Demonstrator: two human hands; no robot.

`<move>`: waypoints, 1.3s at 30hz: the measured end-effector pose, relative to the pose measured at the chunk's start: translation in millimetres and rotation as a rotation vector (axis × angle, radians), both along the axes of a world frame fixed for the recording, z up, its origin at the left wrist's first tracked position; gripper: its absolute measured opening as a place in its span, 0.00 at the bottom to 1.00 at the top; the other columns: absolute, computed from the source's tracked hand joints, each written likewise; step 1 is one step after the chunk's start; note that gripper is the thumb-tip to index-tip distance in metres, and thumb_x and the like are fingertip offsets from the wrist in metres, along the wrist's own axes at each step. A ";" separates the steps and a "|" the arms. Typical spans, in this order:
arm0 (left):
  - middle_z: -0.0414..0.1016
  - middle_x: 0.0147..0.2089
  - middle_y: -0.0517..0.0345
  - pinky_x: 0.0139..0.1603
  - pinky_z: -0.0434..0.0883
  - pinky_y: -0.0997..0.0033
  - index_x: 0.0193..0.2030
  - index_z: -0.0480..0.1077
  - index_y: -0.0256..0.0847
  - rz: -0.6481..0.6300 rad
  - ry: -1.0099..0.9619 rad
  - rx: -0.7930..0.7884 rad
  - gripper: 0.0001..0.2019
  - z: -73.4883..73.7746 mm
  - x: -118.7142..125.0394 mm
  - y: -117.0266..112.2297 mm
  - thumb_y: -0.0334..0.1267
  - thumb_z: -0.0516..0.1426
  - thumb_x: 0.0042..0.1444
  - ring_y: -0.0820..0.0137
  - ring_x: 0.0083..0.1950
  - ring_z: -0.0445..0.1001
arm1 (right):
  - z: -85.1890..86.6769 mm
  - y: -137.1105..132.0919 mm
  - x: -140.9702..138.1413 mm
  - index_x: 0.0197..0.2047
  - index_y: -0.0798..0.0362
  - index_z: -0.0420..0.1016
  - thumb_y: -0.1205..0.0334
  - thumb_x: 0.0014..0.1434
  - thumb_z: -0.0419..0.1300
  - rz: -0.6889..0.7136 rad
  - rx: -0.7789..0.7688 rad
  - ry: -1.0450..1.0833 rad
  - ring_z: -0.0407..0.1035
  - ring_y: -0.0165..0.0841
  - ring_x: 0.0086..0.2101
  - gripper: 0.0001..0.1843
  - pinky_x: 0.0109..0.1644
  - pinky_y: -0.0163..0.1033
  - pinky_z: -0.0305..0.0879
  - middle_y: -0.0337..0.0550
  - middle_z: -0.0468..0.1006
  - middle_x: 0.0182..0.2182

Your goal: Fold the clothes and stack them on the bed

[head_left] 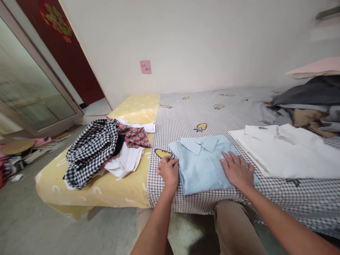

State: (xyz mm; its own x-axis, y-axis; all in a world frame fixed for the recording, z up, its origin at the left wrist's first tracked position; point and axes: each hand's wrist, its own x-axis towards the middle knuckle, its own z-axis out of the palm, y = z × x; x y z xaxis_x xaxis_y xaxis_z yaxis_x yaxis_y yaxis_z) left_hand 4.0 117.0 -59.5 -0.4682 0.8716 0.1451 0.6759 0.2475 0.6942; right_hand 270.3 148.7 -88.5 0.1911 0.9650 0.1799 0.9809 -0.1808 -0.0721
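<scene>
A folded light blue shirt (202, 163) lies on the checked bed sheet (212, 113) near the bed's front edge, collar away from me. My left hand (168, 170) is closed, pinching the shirt's left edge. My right hand (237, 169) lies flat on the shirt's right side, fingers spread. A folded white shirt (287, 156) lies just to the right of the blue one.
A loose pile with a black-and-white checked garment (90, 152), a red patterned cloth (134, 136) and white cloth sits on the yellow sheet (127, 184) at left. Stacked dark and tan clothes (310, 102) are at the far right. Clutter lies on the floor at left.
</scene>
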 end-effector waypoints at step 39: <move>0.65 0.73 0.48 0.76 0.48 0.47 0.55 0.76 0.49 -0.088 0.226 -0.043 0.17 -18.8 -22.9 -28.3 0.36 0.50 0.66 0.62 0.75 0.58 | 1.3 -0.6 -0.1 0.72 0.39 0.62 0.45 0.73 0.33 -0.001 0.007 -0.013 0.51 0.48 0.69 0.32 0.68 0.63 0.50 0.39 0.60 0.72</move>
State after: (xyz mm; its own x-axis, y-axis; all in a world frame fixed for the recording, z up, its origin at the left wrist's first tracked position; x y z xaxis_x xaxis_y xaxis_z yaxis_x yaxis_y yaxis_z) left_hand -18.9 88.7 -78.3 -0.3503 0.9150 0.2000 0.8332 0.2069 0.5128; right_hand 270.2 148.1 -87.1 0.1899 0.9635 0.1888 0.9815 -0.1815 -0.0607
